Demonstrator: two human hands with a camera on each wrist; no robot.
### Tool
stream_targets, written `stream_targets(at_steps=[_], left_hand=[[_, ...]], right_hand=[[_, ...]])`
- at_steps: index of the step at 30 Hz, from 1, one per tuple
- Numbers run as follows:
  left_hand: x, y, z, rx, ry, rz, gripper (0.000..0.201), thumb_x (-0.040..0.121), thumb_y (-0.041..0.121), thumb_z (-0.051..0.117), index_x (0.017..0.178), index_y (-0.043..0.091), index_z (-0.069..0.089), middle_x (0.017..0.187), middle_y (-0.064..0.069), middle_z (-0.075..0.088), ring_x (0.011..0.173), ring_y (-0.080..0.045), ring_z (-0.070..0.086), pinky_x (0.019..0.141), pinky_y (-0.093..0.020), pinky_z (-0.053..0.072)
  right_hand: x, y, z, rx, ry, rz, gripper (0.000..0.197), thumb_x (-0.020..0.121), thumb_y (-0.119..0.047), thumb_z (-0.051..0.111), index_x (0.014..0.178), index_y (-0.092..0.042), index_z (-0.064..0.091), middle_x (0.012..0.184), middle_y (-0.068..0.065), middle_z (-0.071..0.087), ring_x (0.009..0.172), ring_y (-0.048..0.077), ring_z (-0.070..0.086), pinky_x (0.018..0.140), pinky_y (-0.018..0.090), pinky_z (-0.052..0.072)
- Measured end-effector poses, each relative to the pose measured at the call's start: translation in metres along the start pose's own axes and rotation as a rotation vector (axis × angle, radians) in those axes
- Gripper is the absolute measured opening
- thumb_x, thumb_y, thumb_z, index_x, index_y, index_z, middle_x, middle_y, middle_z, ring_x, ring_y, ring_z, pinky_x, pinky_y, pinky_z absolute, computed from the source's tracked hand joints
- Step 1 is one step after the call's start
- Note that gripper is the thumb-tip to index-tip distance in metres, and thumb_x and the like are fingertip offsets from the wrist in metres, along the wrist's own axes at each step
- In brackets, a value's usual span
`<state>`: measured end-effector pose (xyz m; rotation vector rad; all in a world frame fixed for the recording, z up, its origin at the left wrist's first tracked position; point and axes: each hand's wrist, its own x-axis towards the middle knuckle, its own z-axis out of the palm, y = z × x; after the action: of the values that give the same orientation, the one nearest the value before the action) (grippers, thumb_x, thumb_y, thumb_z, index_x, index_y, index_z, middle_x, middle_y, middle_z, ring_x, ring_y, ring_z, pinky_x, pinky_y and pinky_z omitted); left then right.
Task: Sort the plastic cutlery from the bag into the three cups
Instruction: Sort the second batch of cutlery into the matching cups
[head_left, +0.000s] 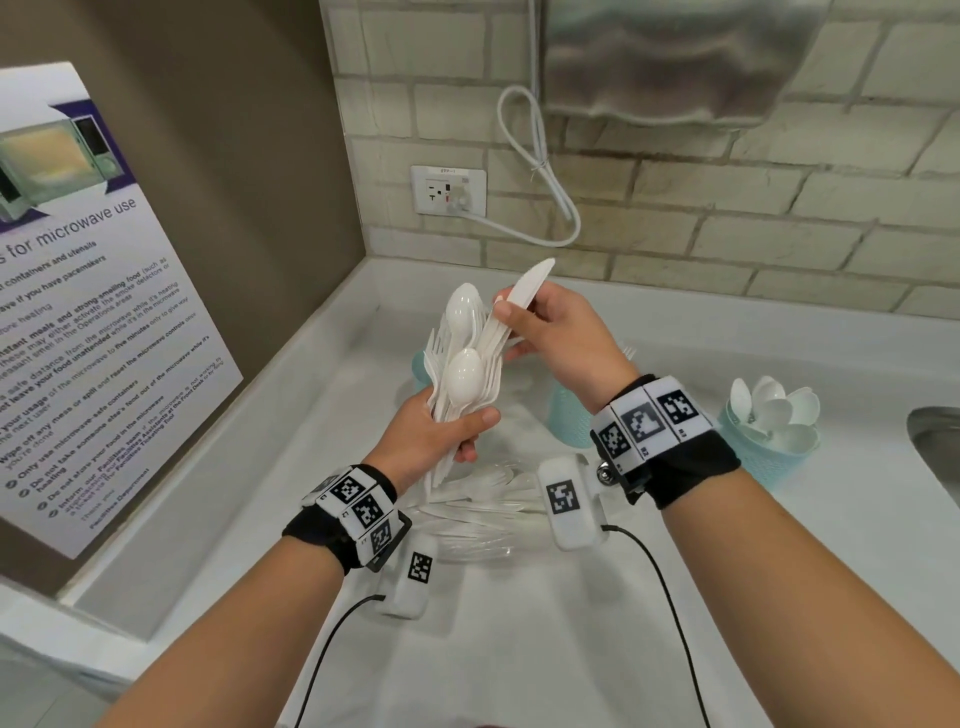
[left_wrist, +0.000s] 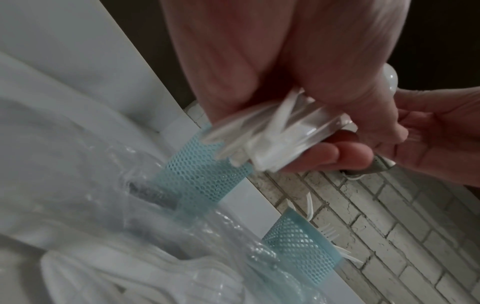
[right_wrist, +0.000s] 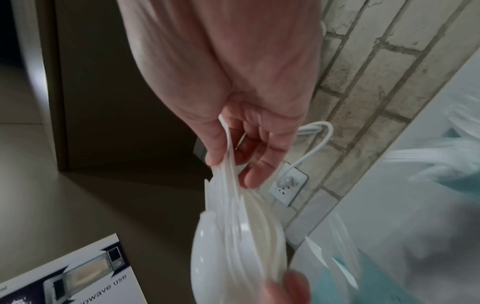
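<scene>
So the left hand (head_left: 441, 431) is clutching a mixed bundle of white plastic cutlery (head_left: 465, 358) around the handle ends, dead centre of the head view, with spoon bowls and fork tines fanning up out of the fist. The right hand (head_left: 550, 332) is pinching a plastic knife (head_left: 527, 288) between thumb and fingers, blade pointing up toward the brick wall, looks like it's teasing that one out of the bunch.

Below the hands, lower middle of the frame, the clear plastic bag (head_left: 483, 519) is lying on the white countertop (head_left: 519, 649) with more cutlery inside. Three teal mesh cups: one peeking out behind the bundle on the left (head_left: 418, 369), one mostly hidden behind the right wrist (head_left: 569, 415), and the spoon cup (head_left: 769, 457) over at the right edge, already holding a bunch of spoons.

Handling-wise, I'd guess this stuff is super light, thin and bendy, glossy enough to slide. Spoons nest, tines probably snag each other. Best bet is pinching one piece by the flat of the handle or blade and sliding it out lengthwise, while the other hand is squeezing the handles firmly so the whole fan isn't spilling.
</scene>
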<state>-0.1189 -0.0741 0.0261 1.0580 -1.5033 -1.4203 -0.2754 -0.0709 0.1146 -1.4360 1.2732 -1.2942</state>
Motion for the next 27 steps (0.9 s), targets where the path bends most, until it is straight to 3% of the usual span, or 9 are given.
stream_targets(at_steps=[6, 10, 14, 16, 20, 23, 25, 27], left_hand=[[0.002, -0.001, -0.011, 0.034, 0.059, 0.007, 0.019, 0.081, 0.013, 0.073, 0.091, 0.011, 0.057, 0.053, 0.001, 0.056, 0.043, -0.010, 0.052, 0.054, -0.024, 0.047], [0.006, -0.006, -0.021, 0.040, 0.118, 0.018, 0.022, 0.078, 0.014, 0.076, 0.091, 0.013, 0.058, 0.060, 0.003, 0.059, 0.048, -0.012, 0.055, 0.058, -0.029, 0.049], [0.006, -0.013, -0.033, 0.037, 0.250, 0.037, 0.027, 0.080, 0.016, 0.075, 0.101, 0.011, 0.059, 0.069, -0.001, 0.062, 0.049, -0.009, 0.056, 0.058, -0.027, 0.051], [0.006, -0.016, -0.039, 0.044, 0.301, 0.056, 0.023, 0.081, 0.016, 0.073, 0.099, 0.015, 0.058, 0.070, -0.001, 0.061, 0.048, -0.009, 0.056, 0.058, -0.029, 0.050], [0.007, -0.017, -0.043, 0.044, 0.328, 0.058, 0.026, 0.081, 0.016, 0.073, 0.102, 0.014, 0.059, 0.074, -0.001, 0.063, 0.050, -0.010, 0.058, 0.059, -0.031, 0.050], [0.009, -0.013, -0.041, 0.052, 0.316, 0.067, 0.028, 0.082, 0.015, 0.072, 0.106, 0.011, 0.058, 0.078, -0.002, 0.064, 0.049, -0.010, 0.059, 0.057, -0.028, 0.050], [0.011, -0.011, -0.040, 0.052, 0.312, 0.074, 0.027, 0.083, 0.016, 0.072, 0.106, 0.011, 0.058, 0.080, -0.002, 0.064, 0.049, -0.012, 0.060, 0.054, -0.025, 0.049], [0.013, -0.010, -0.038, 0.063, 0.309, 0.075, 0.030, 0.083, 0.017, 0.072, 0.108, 0.010, 0.057, 0.081, -0.004, 0.065, 0.052, -0.016, 0.063, 0.051, -0.022, 0.048]], right_hand=[[0.010, -0.034, -0.012, 0.035, 0.027, -0.083, 0.010, 0.091, -0.008, 0.058, 0.100, -0.007, 0.061, 0.092, 0.014, 0.061, 0.079, 0.020, 0.063, 0.068, 0.030, 0.059], [0.011, -0.052, -0.018, 0.003, 0.042, -0.163, 0.008, 0.090, -0.008, 0.059, 0.097, -0.011, 0.062, 0.089, 0.008, 0.062, 0.080, 0.017, 0.063, 0.068, 0.029, 0.060], [0.013, -0.063, -0.028, 0.013, 0.181, -0.277, 0.006, 0.090, -0.009, 0.059, 0.092, -0.015, 0.061, 0.081, 0.001, 0.063, 0.078, 0.013, 0.065, 0.068, 0.031, 0.060], [0.019, -0.058, -0.026, -0.055, 0.258, -0.317, 0.008, 0.090, -0.012, 0.060, 0.089, -0.019, 0.060, 0.080, -0.001, 0.062, 0.079, 0.014, 0.064, 0.067, 0.031, 0.060], [0.035, -0.017, 0.005, -0.172, 0.250, -0.195, 0.003, 0.091, -0.015, 0.059, 0.092, -0.018, 0.059, 0.081, -0.003, 0.061, 0.083, 0.019, 0.064, 0.071, 0.036, 0.060], [0.048, 0.024, 0.031, -0.192, 0.263, -0.122, 0.007, 0.089, -0.017, 0.060, 0.087, -0.024, 0.059, 0.090, 0.007, 0.065, 0.087, 0.024, 0.065, 0.079, 0.047, 0.057], [0.053, 0.039, 0.041, -0.225, 0.237, -0.078, 0.005, 0.089, -0.020, 0.060, 0.094, -0.019, 0.063, 0.099, 0.011, 0.066, 0.090, 0.026, 0.065, 0.085, 0.048, 0.054], [0.054, 0.045, 0.045, -0.267, 0.182, -0.012, 0.023, 0.090, -0.025, 0.060, 0.109, -0.013, 0.063, 0.106, 0.007, 0.065, 0.093, 0.020, 0.062, 0.093, 0.041, 0.051]])
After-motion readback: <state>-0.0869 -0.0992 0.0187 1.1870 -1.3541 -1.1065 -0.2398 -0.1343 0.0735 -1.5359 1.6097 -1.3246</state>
